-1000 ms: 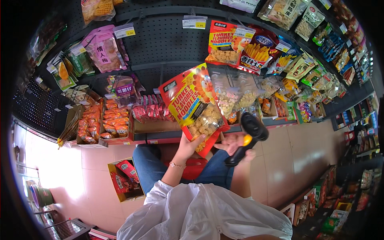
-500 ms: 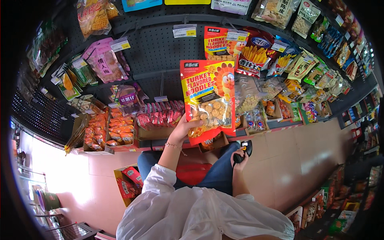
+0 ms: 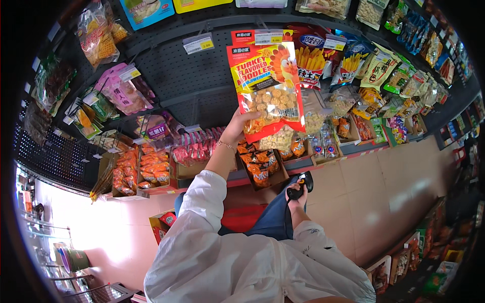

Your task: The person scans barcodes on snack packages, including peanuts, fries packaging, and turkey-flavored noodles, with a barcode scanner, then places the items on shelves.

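Note:
My left hand is closed on the lower left edge of a red and yellow snack bag, with the thumb across its front. The bag is held upright before the hanging shelf, and small round noodle biscuits show through its clear window. Behind its top edge hangs a matching red bag, mostly covered, with a price tag in front. Low over my right knee, my right hand is wrapped round a black handheld barcode scanner with a yellow trigger. A dark strap or cord trails from it.
The dark pegboard carries hooks, price tags and hanging snack bags, including a pink bag and chip bags. Below stand cardboard boxes of orange packets. Something red lies between my legs; a red carton stands left.
My left hand has raised the snack bag toward the shelf, its top now near the hanging price tag. My right hand with the scanner has moved slightly left in the picture. The view has shifted.

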{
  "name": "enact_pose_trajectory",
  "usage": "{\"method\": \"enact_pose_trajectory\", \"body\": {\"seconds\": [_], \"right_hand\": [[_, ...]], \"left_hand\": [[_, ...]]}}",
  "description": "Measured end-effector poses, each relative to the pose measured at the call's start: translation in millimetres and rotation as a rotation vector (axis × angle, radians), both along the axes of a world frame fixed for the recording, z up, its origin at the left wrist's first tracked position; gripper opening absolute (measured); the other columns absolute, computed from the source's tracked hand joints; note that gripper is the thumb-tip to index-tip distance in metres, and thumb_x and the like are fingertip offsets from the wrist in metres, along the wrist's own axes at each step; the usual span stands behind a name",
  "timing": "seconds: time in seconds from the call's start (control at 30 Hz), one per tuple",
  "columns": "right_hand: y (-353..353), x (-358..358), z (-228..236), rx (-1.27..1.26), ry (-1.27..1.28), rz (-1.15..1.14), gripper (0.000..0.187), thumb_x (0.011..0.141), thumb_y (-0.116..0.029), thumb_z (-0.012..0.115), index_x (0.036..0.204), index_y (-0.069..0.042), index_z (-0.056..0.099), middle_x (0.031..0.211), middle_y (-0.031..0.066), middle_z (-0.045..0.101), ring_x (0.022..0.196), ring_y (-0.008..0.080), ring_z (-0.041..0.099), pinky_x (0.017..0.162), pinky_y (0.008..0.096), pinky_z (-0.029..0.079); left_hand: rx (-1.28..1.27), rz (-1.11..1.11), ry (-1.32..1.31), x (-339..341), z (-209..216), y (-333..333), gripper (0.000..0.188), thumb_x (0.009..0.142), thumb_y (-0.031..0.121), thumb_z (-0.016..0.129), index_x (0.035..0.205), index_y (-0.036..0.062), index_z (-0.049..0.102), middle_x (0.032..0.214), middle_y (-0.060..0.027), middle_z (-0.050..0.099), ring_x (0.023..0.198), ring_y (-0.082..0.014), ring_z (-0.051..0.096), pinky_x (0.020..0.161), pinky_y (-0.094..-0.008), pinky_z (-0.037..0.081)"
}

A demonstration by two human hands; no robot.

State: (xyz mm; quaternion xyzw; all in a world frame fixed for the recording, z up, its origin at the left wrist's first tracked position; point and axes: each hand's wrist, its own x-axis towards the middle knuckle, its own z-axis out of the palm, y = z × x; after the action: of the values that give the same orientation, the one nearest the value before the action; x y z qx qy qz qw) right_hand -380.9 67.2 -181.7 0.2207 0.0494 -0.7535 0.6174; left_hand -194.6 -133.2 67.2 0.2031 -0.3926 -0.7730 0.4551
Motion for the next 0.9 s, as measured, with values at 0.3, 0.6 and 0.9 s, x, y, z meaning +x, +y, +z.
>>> {"method": "enact_pose_trajectory", "body": {"seconds": [0.3, 0.6, 0.9], "right_hand": [[-3, -2, 1, -0.137, -0.2, -0.02, 0.029, 0.076, -0.027, 0.049, 0.096, -0.008, 0.052, 0.067, -0.002, 0.041, 0.061, 0.0093, 0.045, 0.072, 0.0307, 0.038], [-3, -7, -1, -0.146, -0.245, -0.057, 0.028, 0.073, -0.021, 0.054, 0.097, -0.007, 0.053, 0.066, -0.0015, 0.041, 0.061, 0.0094, 0.045, 0.071, 0.0288, 0.038], [-6, -6, 0, -0.111, -0.203, -0.057, 0.028, 0.071, -0.019, 0.055, 0.097, -0.008, 0.053, 0.066, -0.0012, 0.04, 0.059, 0.0092, 0.045, 0.07, 0.0279, 0.038]], "left_hand": [[0.018, -0.002, 0.005, -8, -2, -18, 0.041, 0.071, 0.002, 0.054, 0.109, -0.0004, 0.04, 0.098, -0.0092, 0.053, 0.083, -0.0188, 0.056, 0.074, -0.0303, 0.046], [0.022, 0.002, 0.021, -13, 2, -6, 0.044, 0.07, 0.0, 0.053, 0.111, -0.0027, 0.039, 0.103, -0.0122, 0.051, 0.091, -0.0208, 0.053, 0.08, -0.0314, 0.043], [0.005, 0.009, -0.036, -3, -7, -11, 0.045, 0.069, 0.0, 0.054, 0.111, -0.0029, 0.039, 0.103, -0.0123, 0.051, 0.092, -0.0221, 0.053, 0.081, -0.0316, 0.043]]}}
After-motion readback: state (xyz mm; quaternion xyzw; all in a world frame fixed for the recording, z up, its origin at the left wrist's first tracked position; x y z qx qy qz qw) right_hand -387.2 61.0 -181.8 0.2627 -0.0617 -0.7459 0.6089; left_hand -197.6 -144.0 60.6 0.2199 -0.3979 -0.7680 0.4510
